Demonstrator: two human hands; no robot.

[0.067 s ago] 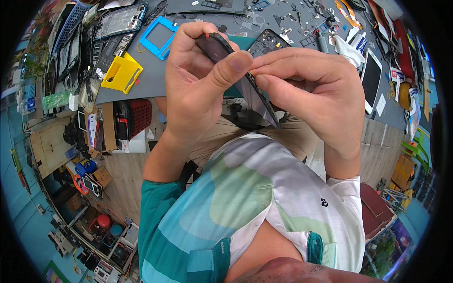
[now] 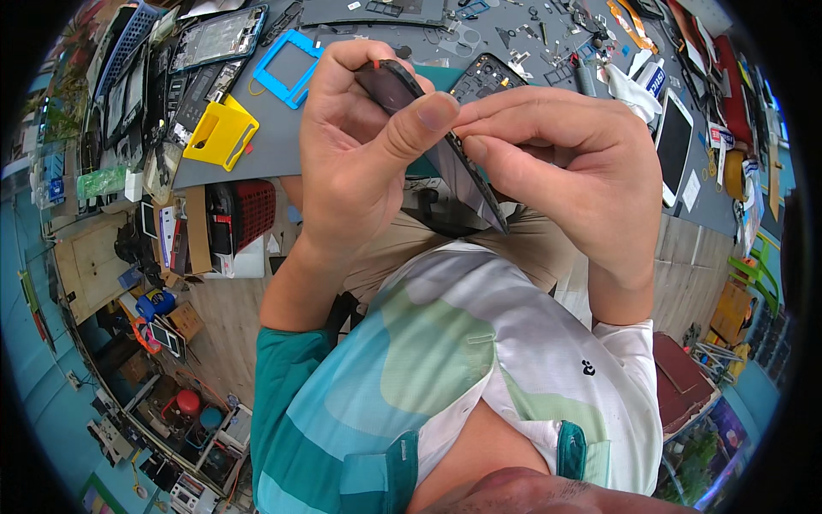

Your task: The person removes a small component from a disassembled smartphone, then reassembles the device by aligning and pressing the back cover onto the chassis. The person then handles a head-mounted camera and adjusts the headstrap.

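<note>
Phone panel (image 2: pixel 463 183) in left hand (image 2: pixel 353 150), right hand (image 2: pixel 575 163) at edge, bottom free.

A phone panel (image 2: pixel 467 184) slants between the person's left hand (image 2: pixel 351 163) and right hand (image 2: pixel 569 167), over the lap at the bench's (image 2: pixel 281 152) near edge. Just beyond the hands lies an open phone (image 2: pixel 486 77), loose parts (image 2: pixel 597 39) behind it to the right. Left of the left hand I see a frame (image 2: pixel 272 56), then a stand (image 2: pixel 210 140) nearer the person; right of the right hand, a smartphone (image 2: pixel 675 141), with a cloth (image 2: pixel 631 94) and tube (image 2: pixel 652 80) behind it. Lower left is a basket (image 2: pixel 255 210).
</note>
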